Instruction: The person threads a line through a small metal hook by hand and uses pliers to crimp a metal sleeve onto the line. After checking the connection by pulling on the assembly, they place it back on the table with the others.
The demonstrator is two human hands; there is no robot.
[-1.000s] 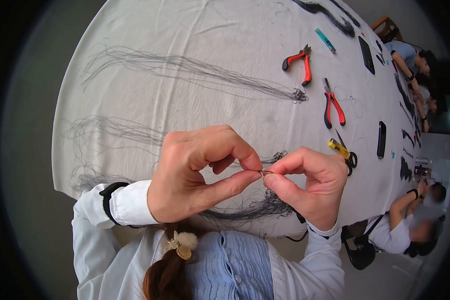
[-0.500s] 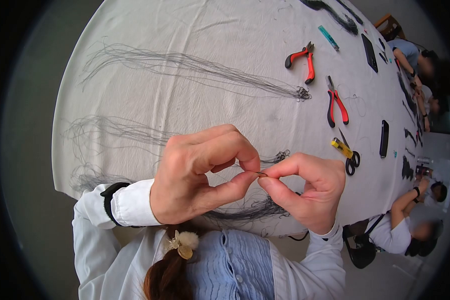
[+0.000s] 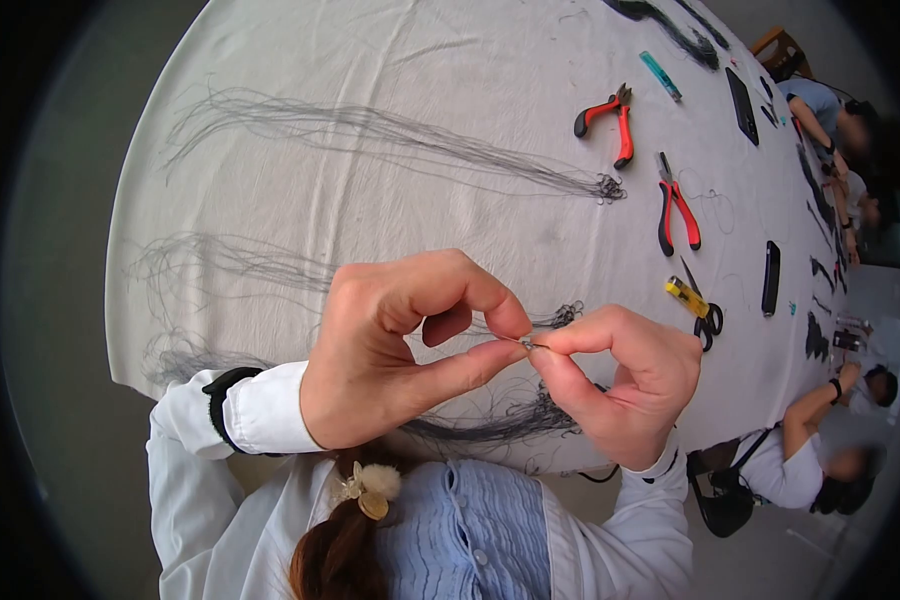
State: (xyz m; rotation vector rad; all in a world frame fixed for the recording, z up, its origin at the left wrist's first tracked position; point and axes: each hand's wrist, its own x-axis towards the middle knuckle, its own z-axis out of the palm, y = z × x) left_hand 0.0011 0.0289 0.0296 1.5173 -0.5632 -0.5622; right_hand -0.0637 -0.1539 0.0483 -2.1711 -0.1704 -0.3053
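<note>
**Black hair, pinched to a point between two hands**

Black and hair-fine, the strand end (image 3: 532, 345) sits just above the near edge of the bench (image 3: 420, 60), caught where the two hands meet. The left hand (image 3: 390, 350) has its grip closed thumb to forefinger on it, with the other fingers curled out of the way. The right hand (image 3: 620, 385) pinches it the same way from the other side, its fingertips all but touching the left's. Whether a tiny ring or bead sits on the strand at that spot I cannot tell; it is too small.

From where I stand, work like this wants light pressure and quiet wrists. Squeeze too hard and so fine a strand is likely to kink or slip out of sight. Keeping the two pinches close together, as they are, looks right to me, since it leaves little loose length to wander. A forearm braced on the bench edge would probably calm any tremor.

Just under the hands lies a loose hair bundle (image 3: 490, 425), and longer bundles (image 3: 370, 135) fan across the white cloth. Off to the right, well apart, are red pliers (image 3: 610, 118), a second pair (image 3: 675, 200), a yellow lighter (image 3: 685, 296), scissors (image 3: 708, 322) and a black phone (image 3: 771, 277). Other people (image 3: 800, 460) sit further along.
</note>
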